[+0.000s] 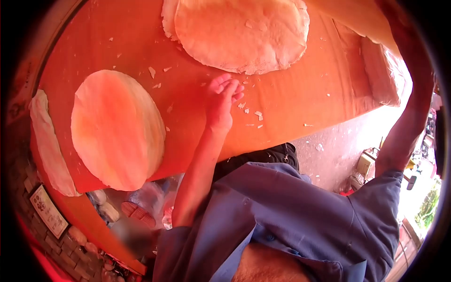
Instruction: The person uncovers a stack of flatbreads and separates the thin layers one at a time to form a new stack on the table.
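My left hand [224, 98] is over the orange table [282, 108], palm partly turned up, its fingers loosely curled and a little apart with nothing in them. Just beyond its fingertips lies a pile of large, pale round flatbreads [242, 35], with the lower edge toward me. A second flatbread stack [115, 129] rests to the left, near the table's front edge. My right arm [406, 122] reaches up along the right side, and its hand is cut off by the top of the view. Small dry flakes [258, 115] are scattered around my left hand.
A long, pale, flattened piece [51, 145] lies along the table's left end. At the right end sits a bundle with shiny wrapping [383, 70]. Plastic bags [148, 197] are below the front edge, and a framed sheet [48, 210] stands at lower left. A pale sheet [359, 19] hangs at upper right.
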`<action>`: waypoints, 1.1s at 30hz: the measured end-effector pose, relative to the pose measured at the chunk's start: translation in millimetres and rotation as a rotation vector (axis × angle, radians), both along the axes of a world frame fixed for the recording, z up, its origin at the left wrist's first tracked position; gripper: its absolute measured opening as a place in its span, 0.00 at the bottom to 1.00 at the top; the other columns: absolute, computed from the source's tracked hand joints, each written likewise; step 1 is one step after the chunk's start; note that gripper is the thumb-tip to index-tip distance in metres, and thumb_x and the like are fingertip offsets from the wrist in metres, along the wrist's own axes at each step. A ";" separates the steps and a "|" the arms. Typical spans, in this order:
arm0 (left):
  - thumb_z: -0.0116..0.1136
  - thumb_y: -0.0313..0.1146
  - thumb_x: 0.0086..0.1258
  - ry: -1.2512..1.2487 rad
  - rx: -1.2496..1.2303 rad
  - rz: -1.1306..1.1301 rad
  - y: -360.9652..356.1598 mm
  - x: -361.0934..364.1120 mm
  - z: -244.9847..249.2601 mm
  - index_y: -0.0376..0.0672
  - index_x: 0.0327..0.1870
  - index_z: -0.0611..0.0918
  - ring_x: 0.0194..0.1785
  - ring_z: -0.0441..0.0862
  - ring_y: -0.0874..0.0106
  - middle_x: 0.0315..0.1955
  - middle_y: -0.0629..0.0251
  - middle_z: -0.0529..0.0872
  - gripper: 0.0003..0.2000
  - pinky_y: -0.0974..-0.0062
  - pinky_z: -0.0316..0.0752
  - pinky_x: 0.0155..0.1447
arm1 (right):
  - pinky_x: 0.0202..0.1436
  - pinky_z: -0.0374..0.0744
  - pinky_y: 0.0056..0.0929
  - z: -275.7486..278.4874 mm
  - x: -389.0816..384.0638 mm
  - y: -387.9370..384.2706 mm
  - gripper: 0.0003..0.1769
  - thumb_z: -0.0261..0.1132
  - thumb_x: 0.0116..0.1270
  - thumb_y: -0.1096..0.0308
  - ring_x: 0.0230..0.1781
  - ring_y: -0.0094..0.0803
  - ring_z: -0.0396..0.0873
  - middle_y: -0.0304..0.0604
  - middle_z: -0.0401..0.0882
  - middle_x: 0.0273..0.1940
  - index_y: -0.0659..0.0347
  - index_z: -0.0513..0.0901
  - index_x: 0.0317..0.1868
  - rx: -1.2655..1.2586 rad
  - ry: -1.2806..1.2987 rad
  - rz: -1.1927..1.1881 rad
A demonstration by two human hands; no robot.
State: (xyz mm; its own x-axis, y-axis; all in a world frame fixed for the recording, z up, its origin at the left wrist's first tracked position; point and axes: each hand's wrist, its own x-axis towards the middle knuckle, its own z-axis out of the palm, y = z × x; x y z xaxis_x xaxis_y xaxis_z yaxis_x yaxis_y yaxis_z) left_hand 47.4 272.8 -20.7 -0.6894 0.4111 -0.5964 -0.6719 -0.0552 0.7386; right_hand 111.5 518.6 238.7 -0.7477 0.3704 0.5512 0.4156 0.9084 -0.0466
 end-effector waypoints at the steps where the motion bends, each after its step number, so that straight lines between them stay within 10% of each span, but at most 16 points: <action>1: 0.54 0.28 0.72 0.004 0.004 -0.001 -0.2 -4.4 0.6 0.33 0.55 0.74 0.43 0.84 0.69 0.41 0.58 0.84 0.14 0.74 0.80 0.49 | 0.40 0.77 0.39 -11.9 0.3 14.9 0.14 0.74 0.54 0.64 0.34 0.45 0.79 0.51 0.80 0.35 0.65 0.85 0.37 0.086 0.089 -0.034; 3: 0.56 0.26 0.71 0.209 -0.047 0.051 2.1 -12.6 3.1 0.32 0.55 0.74 0.40 0.84 0.72 0.40 0.59 0.84 0.14 0.75 0.80 0.47 | 0.41 0.77 0.38 -28.6 0.0 33.5 0.19 0.75 0.54 0.62 0.37 0.42 0.79 0.49 0.80 0.37 0.63 0.83 0.41 0.296 0.032 0.148; 4: 0.56 0.24 0.70 0.242 -0.021 -0.009 9.2 -14.9 16.2 0.32 0.51 0.76 0.37 0.83 0.74 0.37 0.61 0.84 0.11 0.78 0.80 0.44 | 0.45 0.77 0.37 -27.2 -10.4 30.3 0.25 0.76 0.54 0.57 0.42 0.37 0.78 0.45 0.78 0.39 0.62 0.79 0.47 -0.310 0.045 -0.140; 7: 0.60 0.25 0.65 0.530 -0.075 -0.235 39.6 -33.7 6.5 0.33 0.43 0.81 0.34 0.81 0.75 0.32 0.64 0.84 0.08 0.78 0.79 0.39 | 0.51 0.76 0.35 -31.0 -13.5 50.3 0.29 0.76 0.53 0.56 0.46 0.33 0.76 0.43 0.78 0.43 0.62 0.76 0.51 -0.379 -0.108 0.000; 14: 0.60 0.32 0.63 1.427 -0.545 -0.497 108.2 -108.6 -22.2 0.43 0.41 0.83 0.43 0.82 0.53 0.38 0.52 0.82 0.08 0.58 0.79 0.45 | 0.50 0.76 0.31 -4.3 -21.8 85.0 0.30 0.78 0.49 0.58 0.46 0.31 0.75 0.42 0.78 0.43 0.63 0.76 0.49 -0.432 -0.055 -0.121; 20: 0.59 0.34 0.67 1.609 -0.710 -0.676 130.4 -118.8 -30.3 0.45 0.49 0.82 0.44 0.81 0.50 0.42 0.51 0.80 0.11 0.54 0.78 0.47 | 0.53 0.75 0.32 -4.7 -11.2 80.4 0.35 0.77 0.51 0.58 0.49 0.33 0.75 0.43 0.78 0.47 0.64 0.74 0.56 -0.551 0.031 -0.160; 30: 0.57 0.28 0.66 1.391 -0.549 -0.657 130.5 -126.2 -30.4 0.42 0.40 0.81 0.38 0.82 0.63 0.32 0.61 0.82 0.04 0.63 0.77 0.42 | 0.49 0.76 0.31 -14.2 -22.8 114.1 0.33 0.78 0.49 0.54 0.46 0.32 0.76 0.41 0.79 0.44 0.59 0.76 0.52 -0.427 0.036 -0.181; 33: 0.65 0.28 0.63 0.891 0.013 -0.504 96.6 -93.9 32.6 0.39 0.34 0.79 0.35 0.77 0.77 0.28 0.70 0.78 0.06 0.77 0.74 0.41 | 0.48 0.76 0.30 10.7 -28.0 95.0 0.30 0.77 0.51 0.55 0.45 0.30 0.76 0.39 0.79 0.43 0.57 0.77 0.52 -0.429 0.026 -0.098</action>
State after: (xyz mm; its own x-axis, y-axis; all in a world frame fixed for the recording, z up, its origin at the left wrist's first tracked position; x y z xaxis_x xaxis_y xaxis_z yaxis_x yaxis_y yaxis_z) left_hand -46.5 369.4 11.9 -0.6250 0.7787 0.0552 0.1741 0.0701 0.9822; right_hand 83.5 613.5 249.4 -0.6854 0.6386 0.3498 0.4929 0.7605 -0.4226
